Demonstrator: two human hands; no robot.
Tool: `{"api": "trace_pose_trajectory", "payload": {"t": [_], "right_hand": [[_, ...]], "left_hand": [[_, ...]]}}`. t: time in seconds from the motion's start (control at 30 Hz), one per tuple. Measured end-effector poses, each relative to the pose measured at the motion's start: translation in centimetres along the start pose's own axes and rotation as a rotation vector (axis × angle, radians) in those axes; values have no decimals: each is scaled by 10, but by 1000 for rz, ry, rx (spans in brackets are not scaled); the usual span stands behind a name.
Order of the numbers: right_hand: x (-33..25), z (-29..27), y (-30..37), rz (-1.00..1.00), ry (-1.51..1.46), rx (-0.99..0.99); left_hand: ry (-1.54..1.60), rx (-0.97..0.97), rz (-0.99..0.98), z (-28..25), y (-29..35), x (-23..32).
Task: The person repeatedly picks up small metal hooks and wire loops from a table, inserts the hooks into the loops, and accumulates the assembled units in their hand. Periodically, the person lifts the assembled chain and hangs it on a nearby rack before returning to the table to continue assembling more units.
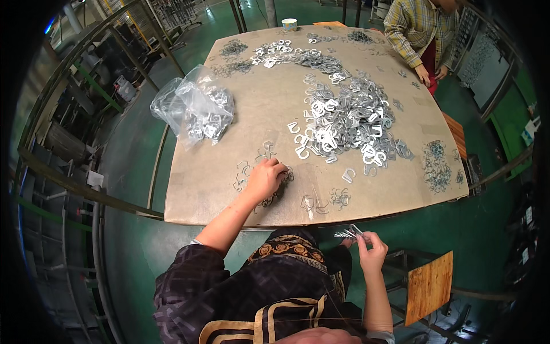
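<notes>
Pinching a bunch of metal clips (346, 234) by the table's (197, 183) near edge: right hand (372, 251), fingertips clamped on them. Left hand (267, 179) is down among loose thin wire pieces (243, 176) on the tabletop; can't tell if its curled fingers grip any.

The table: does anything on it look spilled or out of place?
The clear plastic bag looks slightly askew: part of it overhangs the left edge of the table. The large heap of metal pieces sprawls untidily, with stragglers around it, though I can't tell whether it was spilled.
</notes>
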State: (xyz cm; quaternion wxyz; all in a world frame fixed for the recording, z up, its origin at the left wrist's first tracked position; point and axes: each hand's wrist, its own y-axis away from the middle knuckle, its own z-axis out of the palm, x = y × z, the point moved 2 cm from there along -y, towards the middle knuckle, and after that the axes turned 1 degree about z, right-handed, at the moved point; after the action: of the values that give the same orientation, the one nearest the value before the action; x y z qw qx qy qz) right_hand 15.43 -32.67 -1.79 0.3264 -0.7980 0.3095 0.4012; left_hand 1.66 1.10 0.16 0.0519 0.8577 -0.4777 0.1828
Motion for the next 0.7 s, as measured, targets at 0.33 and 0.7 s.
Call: {"api": "trace_pose_trajectory", "payload": {"t": [0.33, 0.7], "right_hand": [[-1, 7, 5, 14, -30, -17], [-4, 16, -4, 34, -38, -16]], "left_hand": [[-350, 61, 268, 3, -59, -78], [609, -72, 293, -13, -24, 54]]}}
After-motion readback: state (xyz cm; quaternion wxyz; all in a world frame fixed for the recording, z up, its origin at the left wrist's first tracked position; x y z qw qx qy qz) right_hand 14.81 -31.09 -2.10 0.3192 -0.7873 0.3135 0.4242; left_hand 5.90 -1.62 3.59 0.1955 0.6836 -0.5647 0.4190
